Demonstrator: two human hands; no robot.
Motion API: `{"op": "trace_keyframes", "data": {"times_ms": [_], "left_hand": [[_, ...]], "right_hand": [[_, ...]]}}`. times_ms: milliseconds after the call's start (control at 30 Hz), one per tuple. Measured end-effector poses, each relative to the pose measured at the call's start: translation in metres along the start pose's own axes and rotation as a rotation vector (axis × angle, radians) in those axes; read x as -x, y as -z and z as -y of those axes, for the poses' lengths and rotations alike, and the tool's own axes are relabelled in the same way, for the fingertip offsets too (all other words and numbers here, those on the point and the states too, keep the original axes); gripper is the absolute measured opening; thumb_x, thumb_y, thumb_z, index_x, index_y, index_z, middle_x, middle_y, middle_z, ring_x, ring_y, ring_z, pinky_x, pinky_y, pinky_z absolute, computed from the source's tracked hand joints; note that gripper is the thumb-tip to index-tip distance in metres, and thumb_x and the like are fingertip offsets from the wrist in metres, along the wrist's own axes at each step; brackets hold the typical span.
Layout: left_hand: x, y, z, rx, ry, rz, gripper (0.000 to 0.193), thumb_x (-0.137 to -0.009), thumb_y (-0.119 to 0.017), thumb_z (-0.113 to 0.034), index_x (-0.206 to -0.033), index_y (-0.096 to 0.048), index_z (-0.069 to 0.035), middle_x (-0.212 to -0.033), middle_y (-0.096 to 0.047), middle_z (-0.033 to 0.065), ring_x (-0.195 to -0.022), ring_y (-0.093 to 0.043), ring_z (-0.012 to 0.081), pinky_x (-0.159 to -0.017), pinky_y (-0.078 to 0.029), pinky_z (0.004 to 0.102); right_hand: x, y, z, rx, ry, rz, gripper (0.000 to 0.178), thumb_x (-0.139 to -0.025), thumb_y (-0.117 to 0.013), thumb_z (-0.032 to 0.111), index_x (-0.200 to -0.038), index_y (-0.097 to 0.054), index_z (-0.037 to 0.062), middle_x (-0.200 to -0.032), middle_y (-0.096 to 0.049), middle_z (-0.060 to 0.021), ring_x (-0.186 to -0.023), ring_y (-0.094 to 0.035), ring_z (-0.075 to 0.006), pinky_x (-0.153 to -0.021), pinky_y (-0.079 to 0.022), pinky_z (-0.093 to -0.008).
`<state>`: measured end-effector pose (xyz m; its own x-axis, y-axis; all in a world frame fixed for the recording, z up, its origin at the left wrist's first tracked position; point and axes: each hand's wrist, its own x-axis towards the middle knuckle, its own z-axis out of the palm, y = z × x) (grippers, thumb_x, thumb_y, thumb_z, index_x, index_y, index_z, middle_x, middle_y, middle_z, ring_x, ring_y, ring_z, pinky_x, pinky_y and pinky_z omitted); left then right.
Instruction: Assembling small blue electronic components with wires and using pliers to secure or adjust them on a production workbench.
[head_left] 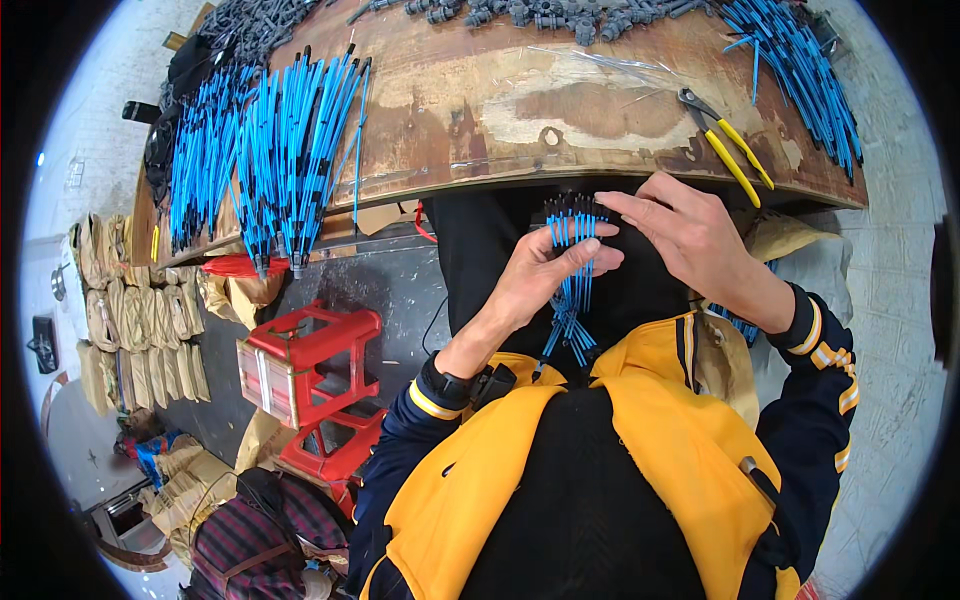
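Observation:
My left hand (563, 262) is closed around a bunch of thin blue cables (575, 295) with black ends. The black tips stick up above my fingers in a row, and the other ends fan out below, toward my lap. Beside the tips is my right hand (685, 225), its thumb and fingers pinched together at the right end of the row. Whatever is between those fingertips is too small to make out. Both hands are in front of the table's near edge, over my dark trousers.
On the worn wooden table (430, 120) lie big bundles of blue cables (300, 150), a second blue pile (800, 80), grey fittings (540, 15) and yellow-handled pliers (725, 145). Red stools (320, 360) stand at my left. Brown paper packs (140, 320) are stacked farther left.

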<state>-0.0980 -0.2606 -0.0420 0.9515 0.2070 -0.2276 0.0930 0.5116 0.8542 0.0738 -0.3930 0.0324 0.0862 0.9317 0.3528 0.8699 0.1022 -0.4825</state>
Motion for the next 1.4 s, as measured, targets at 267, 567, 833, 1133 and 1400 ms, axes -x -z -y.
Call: {"op": "trace_keyframes", "data": {"times_ms": [267,567,833,1133,1400], "left_hand": [[0.002,-0.001,-0.002,-0.016,-0.002,0.023,0.029,-0.1,-0.057,-0.019,-0.124,-0.062,-0.002,-0.106,-0.071,0.0122,-0.101,-0.068,0.0188,-0.09,-0.054,0.0305],[0.003,0.001,-0.005,-0.061,0.007,0.112,0.028,-0.101,-0.054,-0.014,-0.124,-0.06,0.0,-0.108,-0.071,0.0141,-0.103,-0.068,0.022,-0.091,-0.055,0.0335],[0.006,0.001,-0.003,-0.014,-0.021,0.102,0.032,-0.103,-0.052,-0.023,-0.124,-0.06,-0.001,-0.108,-0.07,0.0137,-0.103,-0.068,0.0216,-0.09,-0.054,0.0328],[0.006,-0.002,-0.007,-0.044,0.019,0.124,0.039,-0.104,-0.048,-0.032,-0.126,-0.059,-0.002,-0.108,-0.07,0.0119,-0.102,-0.068,0.0187,-0.089,-0.053,0.0308],[0.003,-0.001,-0.006,-0.022,-0.01,0.154,0.039,-0.104,-0.048,-0.031,-0.127,-0.059,-0.001,-0.109,-0.07,0.0118,-0.104,-0.067,0.019,-0.092,-0.052,0.0314]], "right_hand": [[-0.001,0.0,0.005,0.069,0.056,-0.063,0.035,-0.08,-0.067,-0.003,-0.115,-0.068,0.0048,-0.084,-0.058,-0.0101,-0.071,-0.06,-0.025,-0.061,-0.049,-0.0346],[0.0,-0.003,0.002,0.037,0.115,-0.121,0.03,-0.078,-0.07,-0.002,-0.108,-0.069,0.0036,-0.083,-0.06,-0.0097,-0.072,-0.061,-0.0242,-0.061,-0.05,-0.0331],[0.001,-0.007,0.01,0.048,0.075,-0.152,0.027,-0.079,-0.071,-0.002,-0.105,-0.07,0.0042,-0.085,-0.06,-0.0098,-0.075,-0.062,-0.0242,-0.061,-0.05,-0.0316],[0.0,-0.01,0.013,-0.05,-0.042,-0.187,0.027,-0.078,-0.07,-0.004,-0.103,-0.069,0.0046,-0.088,-0.058,-0.0097,-0.077,-0.061,-0.0248,-0.064,-0.05,-0.0325],[-0.004,-0.007,0.016,-0.037,-0.019,-0.145,0.028,-0.08,-0.069,-0.006,-0.105,-0.069,0.0042,-0.093,-0.057,-0.0111,-0.082,-0.059,-0.0258,-0.069,-0.048,-0.0318]]}}
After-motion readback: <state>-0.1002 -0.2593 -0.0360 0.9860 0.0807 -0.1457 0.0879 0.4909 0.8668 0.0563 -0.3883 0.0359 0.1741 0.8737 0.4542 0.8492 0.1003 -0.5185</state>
